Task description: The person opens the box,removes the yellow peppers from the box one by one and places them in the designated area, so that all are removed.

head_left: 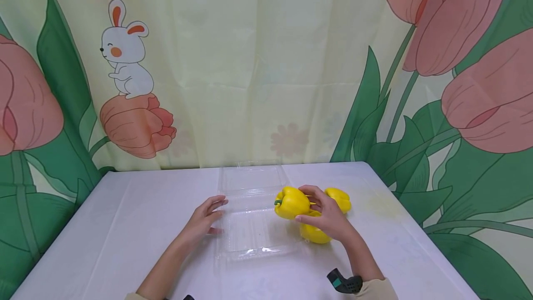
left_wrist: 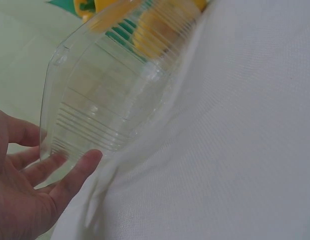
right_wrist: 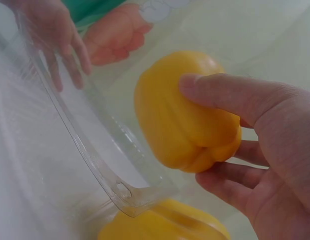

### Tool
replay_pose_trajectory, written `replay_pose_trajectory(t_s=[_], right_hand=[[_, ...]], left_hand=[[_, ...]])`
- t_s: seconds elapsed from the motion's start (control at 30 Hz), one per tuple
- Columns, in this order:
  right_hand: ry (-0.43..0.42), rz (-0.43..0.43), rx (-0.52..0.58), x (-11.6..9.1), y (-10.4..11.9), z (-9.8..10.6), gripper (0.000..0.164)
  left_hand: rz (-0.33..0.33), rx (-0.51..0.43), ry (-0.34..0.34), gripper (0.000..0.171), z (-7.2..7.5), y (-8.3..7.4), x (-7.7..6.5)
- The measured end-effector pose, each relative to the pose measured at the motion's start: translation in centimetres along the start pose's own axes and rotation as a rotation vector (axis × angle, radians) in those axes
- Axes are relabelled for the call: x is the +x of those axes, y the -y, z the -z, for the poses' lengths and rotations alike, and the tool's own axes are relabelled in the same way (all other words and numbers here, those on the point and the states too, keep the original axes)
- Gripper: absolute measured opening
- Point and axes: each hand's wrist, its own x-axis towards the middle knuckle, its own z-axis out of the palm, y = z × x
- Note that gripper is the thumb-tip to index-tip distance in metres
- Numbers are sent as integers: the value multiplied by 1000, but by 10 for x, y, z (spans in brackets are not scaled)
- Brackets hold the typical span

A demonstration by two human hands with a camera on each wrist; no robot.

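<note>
My right hand (head_left: 322, 212) grips a yellow bell pepper (head_left: 292, 203) over the right side of a clear plastic clamshell box (head_left: 250, 233). In the right wrist view, the thumb lies along the side of the held pepper (right_wrist: 182, 112) and the other fingers are behind and under it. The pepper's green stem points left in the head view. At the box's left wall, my left hand (head_left: 204, 216) has its fingers spread, with the fingertips right at the plastic. The left wrist view shows thumb and fingers (left_wrist: 77, 175) loosely bent beside that wall.
Two more yellow bell peppers lie right of the box: one (head_left: 316, 234) in front, partly behind my right hand, and another (head_left: 339, 199) farther back. The box lid (head_left: 256, 178) lies folded back toward the curtain (head_left: 250, 82). A white cloth covers the table (head_left: 137, 212).
</note>
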Motion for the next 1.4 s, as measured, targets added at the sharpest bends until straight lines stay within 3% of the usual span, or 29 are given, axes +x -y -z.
replay_pose_trajectory(t_s=[0.87, 1.4], right_hand=[[-23, -19, -23, -3, -1, 18, 70], [-54, -26, -51, -3, -6, 29, 72]], left_hand=[[-16, -7, 31, 47, 0, -4, -4], [-7, 9, 16, 47, 0, -5, -4]])
